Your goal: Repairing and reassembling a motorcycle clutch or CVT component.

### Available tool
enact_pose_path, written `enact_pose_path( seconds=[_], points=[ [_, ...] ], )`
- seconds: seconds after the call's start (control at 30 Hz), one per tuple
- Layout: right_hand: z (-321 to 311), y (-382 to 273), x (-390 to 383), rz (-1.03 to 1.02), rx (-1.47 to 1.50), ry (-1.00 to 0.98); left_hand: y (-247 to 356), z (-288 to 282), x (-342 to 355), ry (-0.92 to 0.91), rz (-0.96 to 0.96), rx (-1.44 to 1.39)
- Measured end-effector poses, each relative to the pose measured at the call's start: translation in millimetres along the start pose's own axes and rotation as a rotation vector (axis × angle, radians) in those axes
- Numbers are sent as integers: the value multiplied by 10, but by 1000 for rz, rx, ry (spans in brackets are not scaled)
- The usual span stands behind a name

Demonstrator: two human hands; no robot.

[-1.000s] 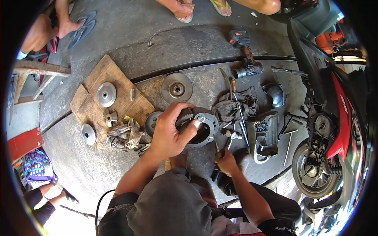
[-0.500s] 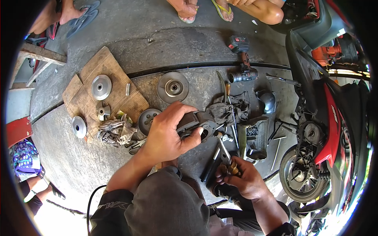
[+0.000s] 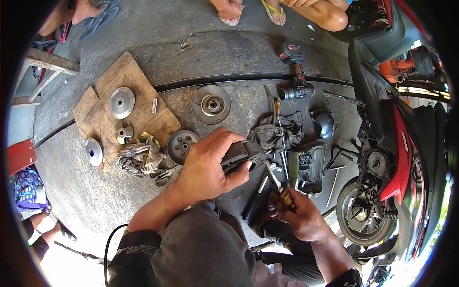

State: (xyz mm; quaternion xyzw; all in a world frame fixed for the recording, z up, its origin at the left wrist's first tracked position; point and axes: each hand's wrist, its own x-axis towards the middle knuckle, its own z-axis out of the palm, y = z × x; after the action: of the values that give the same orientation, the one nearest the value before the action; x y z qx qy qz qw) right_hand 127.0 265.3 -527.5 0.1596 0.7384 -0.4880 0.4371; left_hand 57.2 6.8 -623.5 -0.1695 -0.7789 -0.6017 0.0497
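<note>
My left hand (image 3: 205, 165) is wrapped round a dark grey clutch shoe assembly (image 3: 243, 152), tilted on its side above the floor. The thumb presses on its near face. Lower right, my right hand (image 3: 299, 215) grips a tool that looks like long-nosed pliers (image 3: 275, 181), with a yellow-brown grip showing between the fingers. The steel tip points up and left, close to the assembly's right edge; whether they touch I cannot tell. Just beyond my left hand lie a round drum with holes (image 3: 183, 146) and a pulley disc with a raised hub (image 3: 211, 105).
Cardboard (image 3: 143, 83) on the left carries a metal disc (image 3: 122, 102) and a crumpled rag (image 3: 138, 157). A cordless impact driver (image 3: 296, 71), a dark cloth (image 3: 277, 131) and a grey cover (image 3: 311, 167) lie rightward. A motorcycle (image 3: 397, 167) stands far right; people's feet (image 3: 229, 16) are beyond.
The clutch shoe assembly has turned in my left hand and shifted slightly right. The pliers' tip has come up nearer to it.
</note>
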Motion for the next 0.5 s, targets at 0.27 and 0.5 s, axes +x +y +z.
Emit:
enact_pose_path(
  seconds=[0.27, 0.5],
  points=[
    [42, -116, -126, -71, -153, -4, 39, 34, -14, -25, 0, -4],
    [82, -315, -221, -59, -203, 6, 51, 55, -50, -81, 9, 123]
  ],
)
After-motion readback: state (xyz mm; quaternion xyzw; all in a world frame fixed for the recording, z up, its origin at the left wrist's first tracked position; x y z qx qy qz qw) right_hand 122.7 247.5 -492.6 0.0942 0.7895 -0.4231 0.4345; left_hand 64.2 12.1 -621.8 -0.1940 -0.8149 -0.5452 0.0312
